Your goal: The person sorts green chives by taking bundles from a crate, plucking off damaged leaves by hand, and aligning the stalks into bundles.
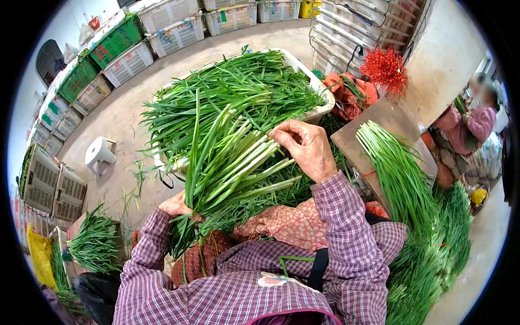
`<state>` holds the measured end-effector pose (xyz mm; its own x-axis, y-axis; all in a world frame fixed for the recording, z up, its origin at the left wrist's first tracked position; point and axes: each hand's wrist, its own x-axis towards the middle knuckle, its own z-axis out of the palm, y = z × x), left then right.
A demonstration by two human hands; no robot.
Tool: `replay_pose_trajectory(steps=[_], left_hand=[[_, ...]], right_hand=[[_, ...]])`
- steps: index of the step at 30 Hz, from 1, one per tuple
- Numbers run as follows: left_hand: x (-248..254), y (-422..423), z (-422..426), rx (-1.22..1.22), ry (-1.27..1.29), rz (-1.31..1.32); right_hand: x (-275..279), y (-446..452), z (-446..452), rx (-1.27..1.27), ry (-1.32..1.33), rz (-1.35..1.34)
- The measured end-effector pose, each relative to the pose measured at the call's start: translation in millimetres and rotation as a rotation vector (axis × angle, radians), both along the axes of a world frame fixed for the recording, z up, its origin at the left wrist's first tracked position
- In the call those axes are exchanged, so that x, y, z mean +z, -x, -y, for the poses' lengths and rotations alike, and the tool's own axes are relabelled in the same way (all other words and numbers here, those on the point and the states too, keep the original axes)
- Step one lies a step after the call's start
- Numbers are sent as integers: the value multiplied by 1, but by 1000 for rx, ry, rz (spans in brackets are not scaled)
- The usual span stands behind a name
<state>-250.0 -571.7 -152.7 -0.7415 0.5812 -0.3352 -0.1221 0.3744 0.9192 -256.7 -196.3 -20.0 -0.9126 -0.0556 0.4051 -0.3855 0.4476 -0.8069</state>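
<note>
My left hand [180, 207] is wrapped round the lower, leafy part of a loose bunch of green stalks [238, 157], held over my lap. The pale stem ends fan out up and to the right. At those ends is my right hand [303, 147], its thumb and index finger pinched together; whether a stalk is between them is too small to tell. Just beyond the bunch, a white crate [324, 98] is heaped with more green leaves [233, 81]. To the right, a neat bundle of stalks [398, 168] lies on a board [346, 136].
Tied bundles [428, 265] are piled on the floor at the right. A white stool [100, 154] stands at the left. Stacked crates [176, 38] line the back and left. Red ties [384, 70] hang near the wall. Another person [471, 124] sits at the far right.
</note>
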Motion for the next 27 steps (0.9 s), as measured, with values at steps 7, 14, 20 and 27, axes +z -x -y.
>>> replay_pose_trajectory(steps=[7, 14, 20, 27], left_hand=[[-1, 0, 11, 10, -16, 200], [11, -8, 10, 4, 3, 139], [-8, 2, 7, -97, 53, 29], [24, 2, -25, -245, 140, -92]], right_hand=[[-12, 11, -61, -423, -107, -194], [-31, 11, -138, -609, -488, -147], [3, 2, -60, -31, -155, 7], [21, 8, 2, 57, -383, -111]])
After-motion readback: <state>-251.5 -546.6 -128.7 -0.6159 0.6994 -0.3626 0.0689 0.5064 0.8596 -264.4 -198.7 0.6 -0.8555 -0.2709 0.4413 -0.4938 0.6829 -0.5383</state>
